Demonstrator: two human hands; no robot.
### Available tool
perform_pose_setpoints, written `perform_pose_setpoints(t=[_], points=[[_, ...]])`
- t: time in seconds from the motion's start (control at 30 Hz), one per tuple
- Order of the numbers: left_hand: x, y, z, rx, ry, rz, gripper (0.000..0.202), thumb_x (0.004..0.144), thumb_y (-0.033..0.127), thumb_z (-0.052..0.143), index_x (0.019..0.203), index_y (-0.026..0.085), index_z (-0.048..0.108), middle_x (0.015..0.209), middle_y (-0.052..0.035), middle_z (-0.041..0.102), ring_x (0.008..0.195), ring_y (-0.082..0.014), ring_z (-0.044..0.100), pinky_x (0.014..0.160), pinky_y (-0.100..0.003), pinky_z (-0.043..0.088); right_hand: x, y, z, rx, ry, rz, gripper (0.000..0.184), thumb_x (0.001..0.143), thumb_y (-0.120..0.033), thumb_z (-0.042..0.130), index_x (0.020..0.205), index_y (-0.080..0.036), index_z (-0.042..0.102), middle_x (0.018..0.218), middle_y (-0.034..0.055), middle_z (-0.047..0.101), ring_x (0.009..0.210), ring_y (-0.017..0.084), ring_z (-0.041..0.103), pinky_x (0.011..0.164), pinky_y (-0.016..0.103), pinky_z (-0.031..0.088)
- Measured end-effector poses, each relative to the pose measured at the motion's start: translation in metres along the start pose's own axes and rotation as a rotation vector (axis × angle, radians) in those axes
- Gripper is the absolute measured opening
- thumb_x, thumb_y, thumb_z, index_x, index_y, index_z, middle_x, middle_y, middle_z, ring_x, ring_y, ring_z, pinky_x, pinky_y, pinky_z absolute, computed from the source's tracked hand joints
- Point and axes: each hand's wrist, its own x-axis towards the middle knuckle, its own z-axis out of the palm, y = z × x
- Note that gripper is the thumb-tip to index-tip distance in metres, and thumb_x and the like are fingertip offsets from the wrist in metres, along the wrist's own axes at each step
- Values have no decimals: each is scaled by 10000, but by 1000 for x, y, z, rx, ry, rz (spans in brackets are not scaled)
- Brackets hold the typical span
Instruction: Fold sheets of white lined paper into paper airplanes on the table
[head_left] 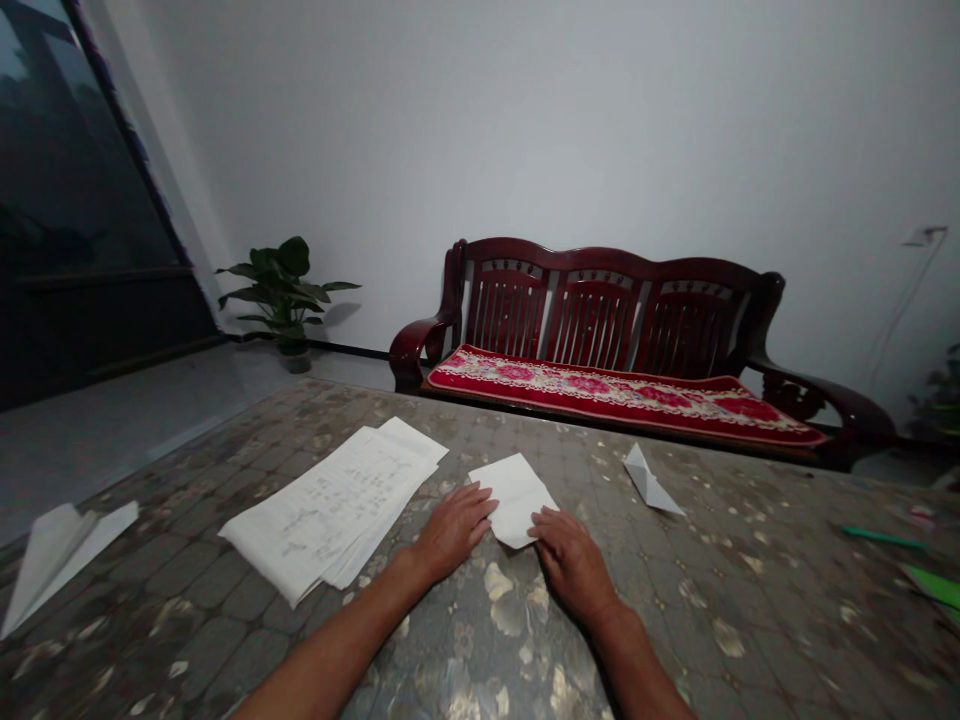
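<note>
A small folded sheet of white paper (514, 490) lies on the table in front of me, its near corners cut off at a slant. On its left edge rest the outstretched fingers of my left hand (454, 528), lying flat. My right hand (573, 560) has its fingers bent at the paper's lower right edge, thumb and forefinger closed on it. A stack of printed sheets (337, 505) lies to the left of my left hand. Beyond my right hand stands a small folded paper piece (649, 482).
The table (247, 640) has a grey patterned cover. A paper plane (60, 560) lies at its far left; a green pen-like stick (883, 538) and a bright green piece (934, 585) lie at the right. Behind stand a wooden bench (592, 320) and a potted plant (285, 285).
</note>
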Motion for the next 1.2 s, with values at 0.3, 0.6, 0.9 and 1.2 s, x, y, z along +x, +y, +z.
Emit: perform_pose_setpoints(t=[0.3, 0.6, 0.9, 1.2], points=[[0, 8, -2, 8, -50, 61, 348, 940, 197, 525, 1264, 258, 634, 1367, -59, 604, 1320, -237, 500, 1114, -441, 387, 0, -7, -7, -2, 8, 8, 298, 908, -280, 463, 1078, -234, 702, 1143, 77, 707, 1129, 231, 604, 1044, 414, 400], [-12, 14, -9, -58, -42, 71, 426, 876, 63, 477, 1225, 237, 650, 1301, -70, 628, 1235, -201, 552, 1061, -365, 444, 8, -19, -20, -7, -56, 131, 371, 969, -376, 413, 760, -200, 664, 816, 37, 661, 834, 184, 565, 790, 282, 394], [-39, 14, -1, -151, -45, 41, 520, 816, 17, 462, 1263, 229, 627, 1358, -71, 602, 1271, -198, 540, 1089, -395, 439, 9, -22, -19, 62, -161, 233, 250, 890, -357, 454, 804, -202, 629, 853, 24, 659, 847, 192, 578, 757, 265, 379], [-49, -3, 14, -207, 32, 116, 532, 826, -9, 442, 1265, 236, 618, 1346, -45, 622, 1299, -169, 528, 1107, -390, 433, 21, -26, -11, -30, -228, 366, 401, 928, -460, 381, 653, -202, 520, 681, -7, 586, 697, 151, 542, 611, 238, 293]])
